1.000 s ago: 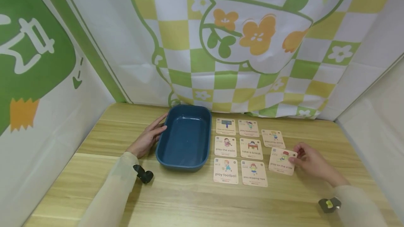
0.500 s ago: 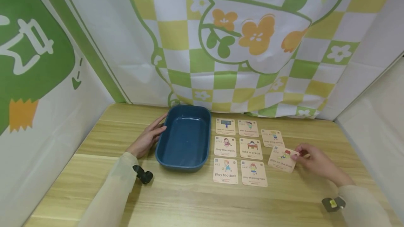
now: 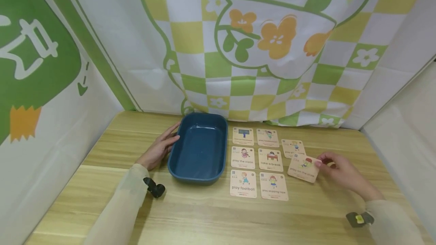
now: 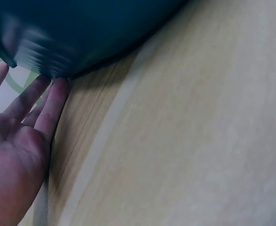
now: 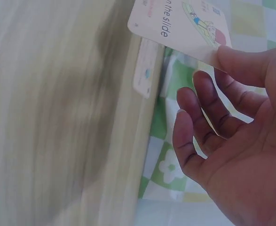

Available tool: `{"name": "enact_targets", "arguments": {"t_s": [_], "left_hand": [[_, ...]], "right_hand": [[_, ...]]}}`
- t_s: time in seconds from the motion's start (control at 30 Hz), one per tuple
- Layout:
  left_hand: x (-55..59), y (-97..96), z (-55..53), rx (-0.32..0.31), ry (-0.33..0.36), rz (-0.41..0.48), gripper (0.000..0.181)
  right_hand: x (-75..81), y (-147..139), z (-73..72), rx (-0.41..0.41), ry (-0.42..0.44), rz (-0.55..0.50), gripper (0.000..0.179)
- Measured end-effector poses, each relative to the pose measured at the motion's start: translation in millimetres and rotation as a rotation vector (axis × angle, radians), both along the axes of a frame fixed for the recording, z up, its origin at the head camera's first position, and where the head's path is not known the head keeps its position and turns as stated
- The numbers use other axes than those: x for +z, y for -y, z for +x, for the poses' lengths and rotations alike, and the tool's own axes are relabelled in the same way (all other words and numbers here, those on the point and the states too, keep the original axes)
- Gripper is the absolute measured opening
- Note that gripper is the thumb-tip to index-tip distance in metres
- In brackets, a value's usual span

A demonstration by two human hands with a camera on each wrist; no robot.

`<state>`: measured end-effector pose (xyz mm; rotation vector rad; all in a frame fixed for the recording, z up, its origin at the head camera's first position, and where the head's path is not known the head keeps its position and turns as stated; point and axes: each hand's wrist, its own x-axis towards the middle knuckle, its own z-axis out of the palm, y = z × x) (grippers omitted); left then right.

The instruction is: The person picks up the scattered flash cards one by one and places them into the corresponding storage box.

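Between the thumb and a finger of my right hand (image 3: 344,173) is pinched the "play on the slide" card (image 3: 302,168), held by its right edge. In the right wrist view this card (image 5: 177,23) is raised off the table, and the other fingers curve loosely below it. Behind it in the head view, it partly overlaps the "play ping-pong" card (image 3: 293,147). My left hand (image 3: 158,149) lies against the left side of a dark blue plastic tray (image 3: 223,162). Seen from the left wrist, straight fingers (image 4: 53,106) touch the tray's outer wall (image 4: 90,33).
Several picture cards lie in rows right of the tray, among them "play the violin" (image 3: 243,157), "take a break" (image 3: 270,160), "play football" (image 3: 243,183) and "play skipping rope" (image 3: 274,187). A checked cloth (image 3: 245,86) hangs behind the wooden table (image 3: 204,218).
The slide card, pinched in my right hand, has lifted and shifted slightly away from me, now overlapping the ping-pong card. My left hand and the tray have stayed in place.
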<state>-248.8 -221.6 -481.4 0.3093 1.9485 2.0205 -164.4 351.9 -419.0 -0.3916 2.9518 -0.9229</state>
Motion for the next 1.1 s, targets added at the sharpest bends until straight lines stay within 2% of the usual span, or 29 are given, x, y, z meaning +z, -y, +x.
{"name": "enact_targets", "arguments": {"t_s": [0.17, 0.33, 0.5, 0.77, 1.1], "left_hand": [[-0.4, -0.1, 0.0, -0.001, 0.002, 0.002, 0.064], [0.0, -0.4, -0.6, -0.005, 0.003, 0.003, 0.064], [-0.1, 0.3, -1.9, -0.011, 0.002, -0.008, 0.065], [-1.2, 1.2, -1.1, 0.0, 0.006, -0.011, 0.065], [-1.2, 1.1, -0.8, -0.004, 0.0, -0.005, 0.064]], "right_hand": [[9.3, 11, 0.9, -0.029, -0.045, -0.028, 0.015], [18.7, 21, -0.4, -0.02, -0.116, -0.085, 0.011], [27.5, 31, -1.7, -0.01, -0.178, -0.099, 0.009], [43.5, 53, -0.5, 0.022, -0.203, -0.13, 0.011], [52.8, 79, -3.6, 0.061, -0.247, -0.225, 0.01]]}}
